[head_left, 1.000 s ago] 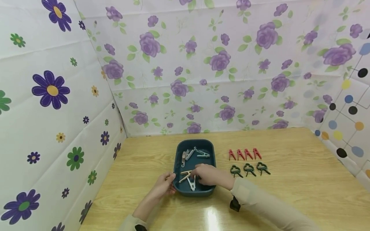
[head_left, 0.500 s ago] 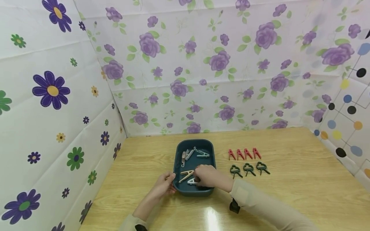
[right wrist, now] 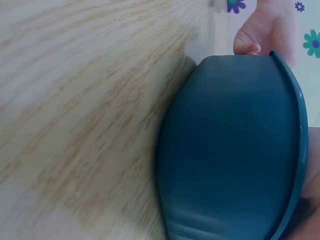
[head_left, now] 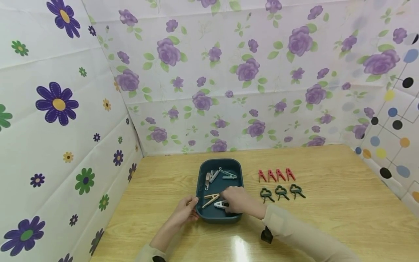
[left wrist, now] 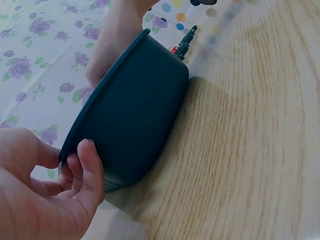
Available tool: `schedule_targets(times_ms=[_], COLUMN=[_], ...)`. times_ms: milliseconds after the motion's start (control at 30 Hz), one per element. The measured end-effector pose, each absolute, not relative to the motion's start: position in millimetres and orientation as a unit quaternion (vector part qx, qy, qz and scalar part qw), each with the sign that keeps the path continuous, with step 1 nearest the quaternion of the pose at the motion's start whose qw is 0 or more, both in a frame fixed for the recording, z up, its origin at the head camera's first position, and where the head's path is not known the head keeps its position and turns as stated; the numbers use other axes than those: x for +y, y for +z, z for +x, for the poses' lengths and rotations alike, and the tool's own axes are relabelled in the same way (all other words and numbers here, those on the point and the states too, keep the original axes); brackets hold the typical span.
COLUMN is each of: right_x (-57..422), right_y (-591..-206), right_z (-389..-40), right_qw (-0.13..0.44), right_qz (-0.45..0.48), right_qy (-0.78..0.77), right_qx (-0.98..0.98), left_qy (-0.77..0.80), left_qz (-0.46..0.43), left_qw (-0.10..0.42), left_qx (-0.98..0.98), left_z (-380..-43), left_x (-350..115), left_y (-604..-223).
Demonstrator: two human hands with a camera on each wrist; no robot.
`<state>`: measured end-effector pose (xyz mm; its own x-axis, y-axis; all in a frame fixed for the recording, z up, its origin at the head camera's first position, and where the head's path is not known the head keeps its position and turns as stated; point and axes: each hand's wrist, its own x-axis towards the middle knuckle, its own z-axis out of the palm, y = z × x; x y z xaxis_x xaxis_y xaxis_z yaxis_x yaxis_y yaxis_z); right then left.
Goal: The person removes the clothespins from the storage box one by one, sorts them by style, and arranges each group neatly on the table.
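While the left hand (head_left: 186,210) pinches the rim of the blue tub (head_left: 218,220) on the worktop (head_left: 163,174), the right hand (head_left: 236,199) reaches inside and appears to pinch the white clip (head_left: 219,204), though its fingertips are hidden. Over the last second that clip has swung from lengthwise to crosswise, near the tan clip (head_left: 215,197), which suggests it is being turned within the tub. No brand, label or writing can be read.
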<state>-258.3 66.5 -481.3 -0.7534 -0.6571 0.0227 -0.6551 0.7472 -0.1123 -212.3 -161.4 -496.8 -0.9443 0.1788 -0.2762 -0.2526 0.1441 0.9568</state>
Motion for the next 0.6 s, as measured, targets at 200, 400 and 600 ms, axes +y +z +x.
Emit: schedule_targets(times_ms=[200,400,600], right_x=[71,76,81], right_y=[-482,-480,-479], right_z=[-259,-259,-259], right_qw=[0.0,-0.027,-0.067], right_qz=[-0.337,-0.334,-0.332], right_qy=[-0.072,-0.13,-0.162], right_qx=[0.939,0.933,0.927], left_qy=[0.654,0.65,0.652], left_qz=[-0.031,-0.03,-0.033], left_qw=[0.166,0.163,0.165], left_qx=[0.738,0.742,0.74], left_z=[-213,-212,-210], left_x=[-161,-160,-160], left_y=[-496,-496,-495])
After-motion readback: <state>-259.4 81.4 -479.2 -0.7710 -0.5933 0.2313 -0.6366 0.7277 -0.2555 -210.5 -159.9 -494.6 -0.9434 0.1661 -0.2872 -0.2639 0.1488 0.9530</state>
